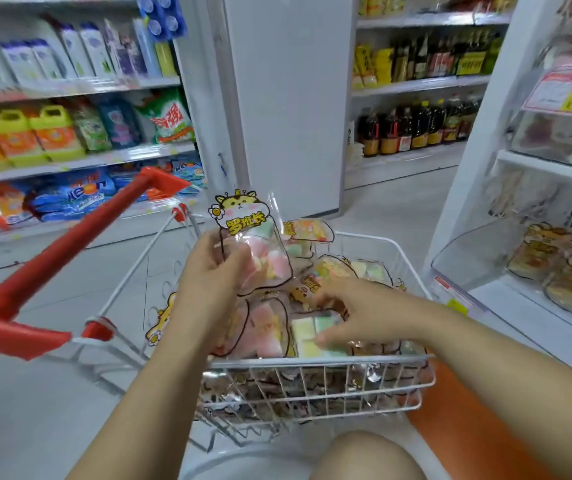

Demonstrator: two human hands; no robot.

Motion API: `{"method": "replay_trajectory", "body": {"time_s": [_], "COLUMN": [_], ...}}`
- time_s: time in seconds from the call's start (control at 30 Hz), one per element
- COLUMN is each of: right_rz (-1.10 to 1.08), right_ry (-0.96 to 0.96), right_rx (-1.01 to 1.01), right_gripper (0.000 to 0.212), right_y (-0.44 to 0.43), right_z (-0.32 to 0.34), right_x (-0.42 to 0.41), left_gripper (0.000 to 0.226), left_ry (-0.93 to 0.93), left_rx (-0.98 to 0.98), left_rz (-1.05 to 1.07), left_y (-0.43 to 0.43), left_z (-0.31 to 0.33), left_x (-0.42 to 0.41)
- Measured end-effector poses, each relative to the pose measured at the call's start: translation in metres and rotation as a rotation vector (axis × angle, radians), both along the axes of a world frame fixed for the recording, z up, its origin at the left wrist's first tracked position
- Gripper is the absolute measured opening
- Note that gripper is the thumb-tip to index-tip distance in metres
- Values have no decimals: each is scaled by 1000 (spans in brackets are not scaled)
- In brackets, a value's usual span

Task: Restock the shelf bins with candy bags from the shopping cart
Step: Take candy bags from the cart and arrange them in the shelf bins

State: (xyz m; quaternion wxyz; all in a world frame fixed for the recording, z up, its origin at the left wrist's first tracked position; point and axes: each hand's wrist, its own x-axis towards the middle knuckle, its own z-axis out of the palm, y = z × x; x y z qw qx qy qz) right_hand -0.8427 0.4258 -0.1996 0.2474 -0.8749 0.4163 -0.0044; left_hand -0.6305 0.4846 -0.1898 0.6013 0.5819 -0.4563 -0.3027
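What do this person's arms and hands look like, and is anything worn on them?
Both forearms are bare, with no sleeves in view. The left hand and right hand are ungloved, and no watch, ring or bracelet shows on either.

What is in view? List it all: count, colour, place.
cart: one, white wire with a red handle, centre.
held bag: one, clear with a yellow hamster label, above the cart.
cart bags: many, clear with pastel sweets, piled in the cart.
bin: one, clear, low on the right shelf.
bin bags: several, brownish, in the bin.
detergents: many, mixed colours, left shelves.
bottles: many, dark, back shelves.
pillar: one, white, behind the cart.
left hand: grips the held bag.
right hand: rests on the cart bags.
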Motion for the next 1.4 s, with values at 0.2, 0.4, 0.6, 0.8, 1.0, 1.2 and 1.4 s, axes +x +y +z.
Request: {"method": "replay_trajectory", "body": {"time_s": [0.2, 0.4, 0.6, 0.8, 1.0, 1.2, 1.4], "right_rz": [-17, -33, -229, -469, -586, -669, -510], "right_ry": [81, -70, -303, -564, -685, -1067, -1057], "right_rx": [-33, -3, 61, 55, 16, 101, 197], "right_gripper": [59, 51, 42, 18, 8, 13, 21], "right_y": [-5, -6, -2, 1, 4, 6, 16], "right_z": [-11, -11, -7, -10, 9, 17, 10], "right_x": [10, 0, -10, -5, -23, -19, 51], "left_gripper": [16, 29, 42, 17, 15, 30, 54], "left_ry": [-56, -26, 134, 326, 332, 444, 417], "left_rx": [41, 62, 113, 105, 137, 164, 89], "left_rz": [-19, 11, 38, 20, -2, -149, -247], "left_y": [5, 9, 13, 6, 6, 11, 8], "left_z": [-3, -6, -12, -15, -14, -6, 0], "left_x": [-3, 2, 14, 23, 21, 8, -15]}}
